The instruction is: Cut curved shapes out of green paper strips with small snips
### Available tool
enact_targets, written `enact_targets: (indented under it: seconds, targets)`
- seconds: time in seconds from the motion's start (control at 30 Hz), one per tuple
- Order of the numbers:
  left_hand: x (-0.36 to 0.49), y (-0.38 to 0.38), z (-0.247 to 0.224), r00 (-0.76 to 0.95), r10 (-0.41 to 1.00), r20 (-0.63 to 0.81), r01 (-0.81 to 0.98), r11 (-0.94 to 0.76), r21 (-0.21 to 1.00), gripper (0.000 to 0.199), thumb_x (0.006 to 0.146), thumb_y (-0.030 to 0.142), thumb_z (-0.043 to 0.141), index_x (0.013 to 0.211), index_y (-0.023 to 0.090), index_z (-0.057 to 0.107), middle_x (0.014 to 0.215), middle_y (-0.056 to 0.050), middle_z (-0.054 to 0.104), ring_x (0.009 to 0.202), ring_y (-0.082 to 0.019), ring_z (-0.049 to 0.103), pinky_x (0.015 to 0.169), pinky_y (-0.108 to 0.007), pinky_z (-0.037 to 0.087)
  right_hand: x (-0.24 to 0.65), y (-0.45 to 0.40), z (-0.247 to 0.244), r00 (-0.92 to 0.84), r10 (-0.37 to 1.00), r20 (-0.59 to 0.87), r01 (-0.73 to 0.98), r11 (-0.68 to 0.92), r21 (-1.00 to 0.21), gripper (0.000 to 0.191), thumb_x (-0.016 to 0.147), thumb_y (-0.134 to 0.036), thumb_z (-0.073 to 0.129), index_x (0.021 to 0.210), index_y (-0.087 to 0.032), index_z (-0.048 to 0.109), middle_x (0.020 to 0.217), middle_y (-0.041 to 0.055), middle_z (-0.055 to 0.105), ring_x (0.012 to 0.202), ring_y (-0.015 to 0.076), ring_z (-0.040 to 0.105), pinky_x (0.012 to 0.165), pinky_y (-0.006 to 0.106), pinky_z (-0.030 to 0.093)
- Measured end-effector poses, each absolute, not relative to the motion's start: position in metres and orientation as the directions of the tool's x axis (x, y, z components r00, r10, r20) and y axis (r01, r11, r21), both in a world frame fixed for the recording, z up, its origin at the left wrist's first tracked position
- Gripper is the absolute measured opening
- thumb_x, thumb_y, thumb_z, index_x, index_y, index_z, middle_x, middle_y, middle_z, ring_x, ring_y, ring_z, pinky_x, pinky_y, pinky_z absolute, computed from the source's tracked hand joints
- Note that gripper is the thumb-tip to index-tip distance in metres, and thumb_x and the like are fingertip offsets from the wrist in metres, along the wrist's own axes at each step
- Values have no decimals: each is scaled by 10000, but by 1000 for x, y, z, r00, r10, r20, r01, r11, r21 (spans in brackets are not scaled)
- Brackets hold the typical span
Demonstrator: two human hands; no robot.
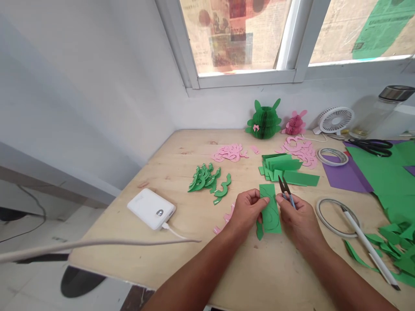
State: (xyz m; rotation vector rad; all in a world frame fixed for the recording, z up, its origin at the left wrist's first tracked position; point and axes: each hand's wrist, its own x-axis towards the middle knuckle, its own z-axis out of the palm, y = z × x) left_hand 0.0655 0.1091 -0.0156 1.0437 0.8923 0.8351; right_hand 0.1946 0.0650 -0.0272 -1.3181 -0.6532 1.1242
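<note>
My left hand point(248, 208) pinches a green paper strip point(270, 218) with curved pencil lines drawn on it. A narrow green piece point(260, 231) hangs below those fingers. In my right hand point(301, 218) is a pair of small snips point(285, 186), with dark blades pointing up and slightly apart. The right fingertips are close to the strip's right edge. Just beyond lies a stack of green paper strips point(285, 166). Cut green curved pieces point(204, 178) lie to the left, and pink cut pieces point(225, 220) sit partly behind my left hand.
A white power bank point(151, 208) with a cable rests at left. Pink cutouts point(229, 152), a green honeycomb paper figure point(264, 120) and a white fan point(335, 120) are farther back. At right are tape rolls point(332, 157), black scissors point(370, 147), a pen point(371, 248) and green scraps point(400, 242).
</note>
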Motion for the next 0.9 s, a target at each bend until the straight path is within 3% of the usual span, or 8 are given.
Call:
enact_targets:
  seconds: [0.13, 0.47, 0.9]
  targets:
    - [62, 112, -13, 327, 923, -204, -227, 286, 931, 240, 693, 364, 703, 684, 154, 588, 560, 12, 558, 448, -83, 457, 446, -211, 374, 194, 62, -17, 369, 909, -194, -266, -97, -959, 435, 725, -590, 703, 771, -158, 688, 491, -78, 293, 443, 78, 220, 409, 234, 164]
    - [59, 117, -11, 266, 939, -220, -348, 306, 886, 248, 666, 352, 739, 715, 134, 631, 654, -22, 593, 607, -120, 508, 624, -259, 452, 195, 59, -16, 328, 925, -192, -184, -136, -973, 525, 783, -664, 591, 775, -147, 684, 489, -57, 323, 459, 90, 246, 431, 239, 188]
    - [58, 113, -7, 303, 939, -164, -414, 285, 864, 271, 691, 361, 748, 774, 117, 666, 670, -35, 609, 615, -120, 511, 627, -247, 431, 200, 54, -21, 230, 973, 7, 201, -40, -979, 451, 866, -600, 507, 828, -186, 682, 554, -37, 380, 529, 137, 363, 506, 248, 324]
